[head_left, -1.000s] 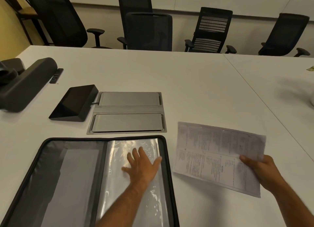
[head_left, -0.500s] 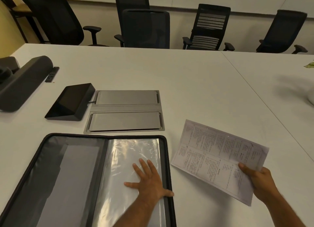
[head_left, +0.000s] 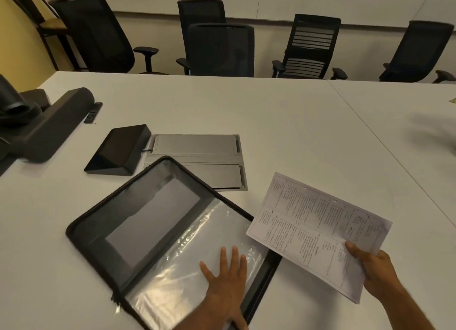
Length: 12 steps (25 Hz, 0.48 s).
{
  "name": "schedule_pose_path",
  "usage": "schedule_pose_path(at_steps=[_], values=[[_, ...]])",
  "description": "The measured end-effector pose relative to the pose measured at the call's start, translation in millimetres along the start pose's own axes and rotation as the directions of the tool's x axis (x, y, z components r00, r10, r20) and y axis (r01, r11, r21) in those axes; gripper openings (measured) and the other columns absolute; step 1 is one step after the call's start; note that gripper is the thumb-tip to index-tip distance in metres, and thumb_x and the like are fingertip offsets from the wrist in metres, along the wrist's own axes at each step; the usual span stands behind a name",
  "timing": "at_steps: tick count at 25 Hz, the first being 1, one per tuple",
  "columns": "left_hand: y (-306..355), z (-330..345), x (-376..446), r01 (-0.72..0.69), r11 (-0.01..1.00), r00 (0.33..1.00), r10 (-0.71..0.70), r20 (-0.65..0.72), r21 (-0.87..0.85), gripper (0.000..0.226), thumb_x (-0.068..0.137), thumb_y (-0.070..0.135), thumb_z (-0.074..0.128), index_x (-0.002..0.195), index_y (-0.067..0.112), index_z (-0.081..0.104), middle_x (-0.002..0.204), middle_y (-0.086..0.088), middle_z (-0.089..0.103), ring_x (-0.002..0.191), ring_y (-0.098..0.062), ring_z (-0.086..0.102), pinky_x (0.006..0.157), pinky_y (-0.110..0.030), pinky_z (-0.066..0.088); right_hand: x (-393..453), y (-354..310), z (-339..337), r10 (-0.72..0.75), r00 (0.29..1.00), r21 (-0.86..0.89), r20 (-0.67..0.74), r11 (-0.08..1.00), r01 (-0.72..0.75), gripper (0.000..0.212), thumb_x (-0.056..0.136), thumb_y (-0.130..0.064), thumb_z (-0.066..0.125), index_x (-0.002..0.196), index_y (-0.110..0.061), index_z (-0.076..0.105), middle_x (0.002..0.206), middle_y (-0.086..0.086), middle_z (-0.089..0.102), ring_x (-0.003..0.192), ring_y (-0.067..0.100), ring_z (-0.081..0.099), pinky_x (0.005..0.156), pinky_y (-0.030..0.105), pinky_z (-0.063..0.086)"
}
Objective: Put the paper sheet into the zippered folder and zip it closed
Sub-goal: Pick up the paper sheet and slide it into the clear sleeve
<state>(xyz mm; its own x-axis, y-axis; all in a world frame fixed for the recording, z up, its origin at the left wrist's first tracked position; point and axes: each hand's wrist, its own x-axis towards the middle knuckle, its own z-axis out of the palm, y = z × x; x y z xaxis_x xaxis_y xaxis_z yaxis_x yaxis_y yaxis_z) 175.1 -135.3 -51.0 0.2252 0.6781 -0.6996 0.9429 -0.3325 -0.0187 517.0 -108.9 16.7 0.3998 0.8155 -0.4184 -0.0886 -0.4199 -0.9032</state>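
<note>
The zippered folder (head_left: 158, 233), open near the table's (head_left: 283, 122) front edge, has swung askew since a moment ago, its far corner now overlapping the grey hatch (head_left: 197, 147). The paper sheet (head_left: 318, 228), pinched in the right hand (head_left: 375, 270), overhangs its right edge, ready for insertion. The left hand (head_left: 227, 280) presses flat, fingers spread, on the clear sleeve (head_left: 197, 255).

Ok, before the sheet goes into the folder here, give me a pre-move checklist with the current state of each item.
1. Zippered folder lies open on the table: ok.
2. Left hand pressed flat on the clear plastic sleeve, steadying it: ok.
3. Right hand grips the paper sheet at its near corner: ok.
4. Sheet flat, not crumpled: ok.
5. Sleeve opening found and lifted for insertion: cannot tell.
6. Sheet's leading edge lined up with the sleeve: not ok; it overlaps only the folder's right rim, at an angle.
</note>
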Motion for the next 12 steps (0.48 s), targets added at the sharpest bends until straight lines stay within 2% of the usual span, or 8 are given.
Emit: schedule_pose_path(at_steps=[3,8,12], values=[[-11,8,-9,-0.095,0.987,0.993,0.103,-0.052,0.130,0.152,0.052,0.065,0.083,0.145,0.022,-0.028,0.152,-0.008,-0.041,0.136,-0.044,-0.035,0.085,-0.086,-0.011,-5,6,3,0.012,1.000,-0.002,0.004,1.000,-0.012,0.022,0.083,-0.012,0.068,0.103,-0.019,0.065,0.103,0.019,0.070,0.089,0.045,0.066,0.065,0.050,0.058],[-48,5,-28,-0.280,0.924,0.950,0.305,-0.061,0.261,0.147,0.056,0.057,0.086,0.147,0.029,-0.025,0.154,0.003,-0.037,0.143,-0.033,-0.028,0.099,-0.080,-0.007,-13,17,4,0.048,0.999,-0.017,0.013,0.999,-0.047,0.023,0.083,-0.013,0.068,0.104,-0.022,0.064,0.103,0.021,0.070,0.087,0.049,0.066,0.068,0.057,0.058],[-78,1,-41,-0.372,0.854,0.908,0.416,-0.047,0.363,0.141,0.059,0.054,0.086,0.148,0.033,-0.021,0.157,0.004,-0.032,0.145,-0.030,-0.023,0.106,-0.075,-0.002,-20,26,6,0.079,0.997,-0.016,0.008,0.997,-0.079,0.024,0.081,-0.013,0.070,0.104,-0.021,0.065,0.100,0.020,0.072,0.083,0.048,0.068,0.066,0.055,0.058]])
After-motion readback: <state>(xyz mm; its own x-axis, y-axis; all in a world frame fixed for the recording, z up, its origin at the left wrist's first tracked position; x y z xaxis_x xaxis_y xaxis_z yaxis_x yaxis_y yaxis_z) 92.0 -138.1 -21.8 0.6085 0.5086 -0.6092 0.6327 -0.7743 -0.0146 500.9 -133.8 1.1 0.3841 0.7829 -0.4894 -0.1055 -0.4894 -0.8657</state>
